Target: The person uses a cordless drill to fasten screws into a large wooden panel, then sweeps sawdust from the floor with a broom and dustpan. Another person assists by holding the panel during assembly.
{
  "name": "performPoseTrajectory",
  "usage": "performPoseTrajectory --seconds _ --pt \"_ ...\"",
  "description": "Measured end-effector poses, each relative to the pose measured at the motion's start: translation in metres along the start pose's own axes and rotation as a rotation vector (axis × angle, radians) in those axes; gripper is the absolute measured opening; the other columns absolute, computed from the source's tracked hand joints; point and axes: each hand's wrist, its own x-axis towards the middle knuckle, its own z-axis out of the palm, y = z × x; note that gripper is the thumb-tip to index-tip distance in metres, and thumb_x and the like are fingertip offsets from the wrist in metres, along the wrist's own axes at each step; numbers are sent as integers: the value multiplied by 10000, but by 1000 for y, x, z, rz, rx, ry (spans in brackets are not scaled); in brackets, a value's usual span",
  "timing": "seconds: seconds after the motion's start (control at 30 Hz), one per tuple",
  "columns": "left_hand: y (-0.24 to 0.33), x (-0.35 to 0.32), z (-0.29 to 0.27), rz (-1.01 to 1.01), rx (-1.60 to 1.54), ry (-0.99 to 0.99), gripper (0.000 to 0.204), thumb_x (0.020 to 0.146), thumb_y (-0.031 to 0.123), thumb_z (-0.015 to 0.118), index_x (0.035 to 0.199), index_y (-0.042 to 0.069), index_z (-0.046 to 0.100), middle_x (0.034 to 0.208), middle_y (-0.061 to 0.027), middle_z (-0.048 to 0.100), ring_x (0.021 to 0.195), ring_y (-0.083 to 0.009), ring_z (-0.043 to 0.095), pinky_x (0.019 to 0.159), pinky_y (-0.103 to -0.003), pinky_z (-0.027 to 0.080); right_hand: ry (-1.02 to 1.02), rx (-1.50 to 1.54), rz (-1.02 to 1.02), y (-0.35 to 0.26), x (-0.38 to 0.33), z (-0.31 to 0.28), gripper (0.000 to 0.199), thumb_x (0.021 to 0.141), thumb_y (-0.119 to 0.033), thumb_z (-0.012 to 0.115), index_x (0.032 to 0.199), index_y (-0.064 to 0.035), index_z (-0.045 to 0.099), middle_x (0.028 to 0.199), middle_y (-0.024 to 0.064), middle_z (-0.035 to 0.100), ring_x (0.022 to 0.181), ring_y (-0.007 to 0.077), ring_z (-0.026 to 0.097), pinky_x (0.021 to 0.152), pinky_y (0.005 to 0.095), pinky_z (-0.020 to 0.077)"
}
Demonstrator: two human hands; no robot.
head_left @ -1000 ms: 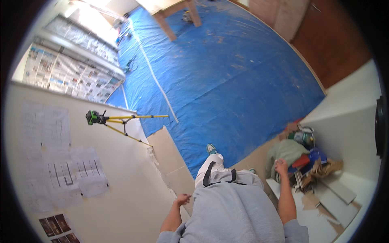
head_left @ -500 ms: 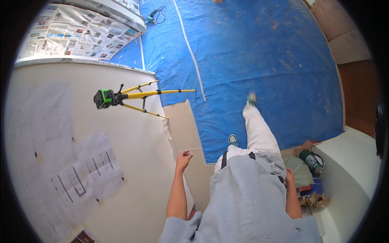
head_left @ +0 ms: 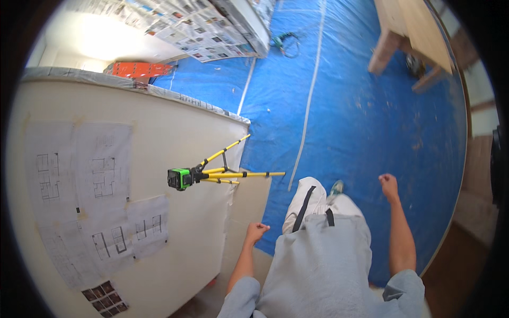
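- Tripod (head_left: 233,172) with green laser (head_left: 179,178), legs pointing right, long axis level, against the wall (head_left: 175,122)
- Left hand (head_left: 256,232) below tripod, clenched, empty
- Right hand (head_left: 388,185) over blue tarp (head_left: 360,106), clenched, empty
- Plans (head_left: 79,175) left of tripod

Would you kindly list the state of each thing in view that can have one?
Left hand: closed in a loose fist, holding nothing visible.
Right hand: closed, apparently empty.
Laser level: mounted on its tripod.
Yellow tripod: legs spread, standing on the floor.
Blue floor sheet: spread flat, scuffed.
Plan sheets: fixed flat to the pale wall.
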Motion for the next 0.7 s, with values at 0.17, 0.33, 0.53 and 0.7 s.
performPoseTrajectory --seconds 0.17,0.33,0.53,0.7 --pt "80 62 19 -142 113 41 266 813 289 810 821 28 757 785 -107 735 728 -192 667 696 -355 517 -17 -7 -229 -254 224 -51 366 942 -310 660 743 -5 620 654 24 543 632 132 456 608 326 410" --pt "157 191 10 -56 59 -24 201 857 223 702 903 43 779 849 -114 754 792 -215 703 748 -353 543 14 300 -264 -338 345 -21 225 983 -242 594 872 -49 633 713 -33 538 640 57 459 573 237 376" --pt "369 321 -105 129 -321 203 297 867 105 658 1155 67 718 1043 -122 740 885 -203 699 810 -344 543 -303 -279 45 -241 357 27 248 885 -200 615 1006 0 698 845 80 686 767 186 632 717 342 511" --pt "516 375 -221 240 -445 375 260 899 90 655 1148 19 682 964 -94 708 867 -155 661 771 -301 528 -446 -512 311 -192 407 24 319 888 -275 659 1058 -11 719 999 164 723 963 287 676 872 421 520"
